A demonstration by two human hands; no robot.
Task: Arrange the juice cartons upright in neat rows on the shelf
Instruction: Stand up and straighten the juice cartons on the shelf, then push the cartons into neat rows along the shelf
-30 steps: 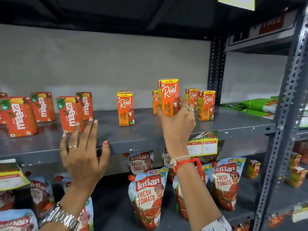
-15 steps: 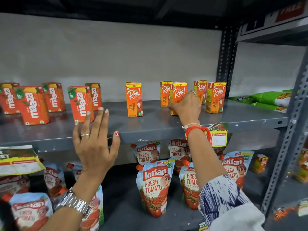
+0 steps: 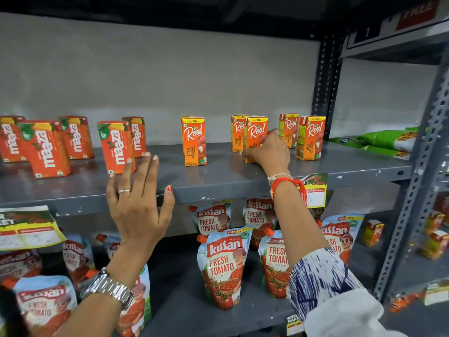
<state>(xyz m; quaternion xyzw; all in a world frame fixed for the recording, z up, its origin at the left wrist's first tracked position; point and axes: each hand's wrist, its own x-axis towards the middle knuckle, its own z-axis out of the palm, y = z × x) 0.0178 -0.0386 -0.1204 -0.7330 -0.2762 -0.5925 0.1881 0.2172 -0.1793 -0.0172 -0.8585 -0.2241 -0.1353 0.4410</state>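
Note:
Several orange Real juice cartons stand upright on the grey shelf point(image 3: 218, 181). My right hand point(image 3: 269, 152) is wrapped around one Real carton point(image 3: 255, 132), which rests on the shelf in front of another carton point(image 3: 237, 132). A lone Real carton point(image 3: 194, 141) stands to its left, and two more Real cartons point(image 3: 311, 137) stand to its right. Several red Maaza cartons point(image 3: 45, 149) stand at the left; the nearest Maaza carton point(image 3: 114, 147) is just beyond my fingertips. My left hand point(image 3: 137, 203) hovers with fingers spread at the shelf's front edge, holding nothing.
Kissan tomato ketchup pouches point(image 3: 224, 266) fill the shelf below. Green packets point(image 3: 386, 139) lie at the right end of the juice shelf. A perforated metal upright point(image 3: 418, 190) stands at the right. Price tags point(image 3: 313, 190) hang from the shelf's front edge.
My right hand has brought the raised Real carton down onto the shelf and still grips it. My left hand has stayed spread at the shelf edge.

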